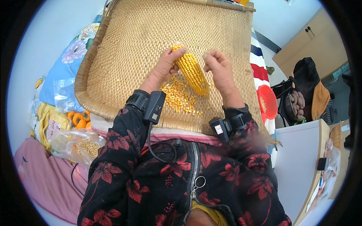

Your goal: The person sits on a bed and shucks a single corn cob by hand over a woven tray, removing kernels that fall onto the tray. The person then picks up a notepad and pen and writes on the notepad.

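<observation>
My left hand (167, 62) holds an ear of yellow corn (192, 70) near its upper end, thumb on top, where some pale cob shows bare. The ear slants down to the right over a woven wicker tray (127, 42). To the right of the ear is my right hand (219, 63), its fingers curled and apart from the corn; whether anything small is between them cannot be seen. Loose corn kernels (179, 97) lie in a pile on the tray below the ear, and a few are scattered to the left.
At the right edge of the tray stands a red plastic bowl (267, 101) holding pale bits. On the left are orange persimmons (80, 118) and a clear plastic bag (68, 144) of round beans. A white cabinet (297, 158) stands at the lower right, a pan of brown tubers (297, 103) behind it.
</observation>
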The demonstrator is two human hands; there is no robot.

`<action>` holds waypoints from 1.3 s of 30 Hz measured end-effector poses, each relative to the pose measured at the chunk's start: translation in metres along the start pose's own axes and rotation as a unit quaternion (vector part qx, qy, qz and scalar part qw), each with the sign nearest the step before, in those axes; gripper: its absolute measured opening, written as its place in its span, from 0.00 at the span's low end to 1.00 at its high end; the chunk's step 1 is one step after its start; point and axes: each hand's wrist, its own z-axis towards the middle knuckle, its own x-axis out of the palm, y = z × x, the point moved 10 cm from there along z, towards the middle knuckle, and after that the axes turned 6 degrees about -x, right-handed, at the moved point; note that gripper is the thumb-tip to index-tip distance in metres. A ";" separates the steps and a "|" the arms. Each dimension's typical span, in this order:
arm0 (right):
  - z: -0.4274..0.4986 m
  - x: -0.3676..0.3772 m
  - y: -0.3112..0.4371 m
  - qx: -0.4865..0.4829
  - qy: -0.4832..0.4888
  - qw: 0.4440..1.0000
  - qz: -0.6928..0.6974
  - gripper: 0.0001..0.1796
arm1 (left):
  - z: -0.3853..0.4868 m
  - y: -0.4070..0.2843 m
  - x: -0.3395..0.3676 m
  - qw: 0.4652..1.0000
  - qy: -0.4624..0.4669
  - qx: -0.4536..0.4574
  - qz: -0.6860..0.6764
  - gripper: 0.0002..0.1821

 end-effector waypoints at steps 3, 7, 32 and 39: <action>0.005 -0.057 0.018 -0.075 -0.097 0.992 -0.020 0.07 | -0.002 -0.003 0.001 1.000 0.013 0.001 -0.026 0.15; 0.000 -0.195 0.049 -0.192 -0.277 0.942 0.005 0.07 | -0.005 -0.005 0.001 0.997 0.015 -0.001 -0.081 0.16; -0.032 0.019 -0.032 0.023 0.180 0.950 -0.254 0.38 | 0.003 0.013 -0.017 0.994 -0.094 -0.044 -0.017 0.21; -0.037 0.019 -0.031 0.056 0.172 0.976 -0.124 0.34 | 0.001 0.007 -0.009 0.997 -0.062 -0.034 0.005 0.22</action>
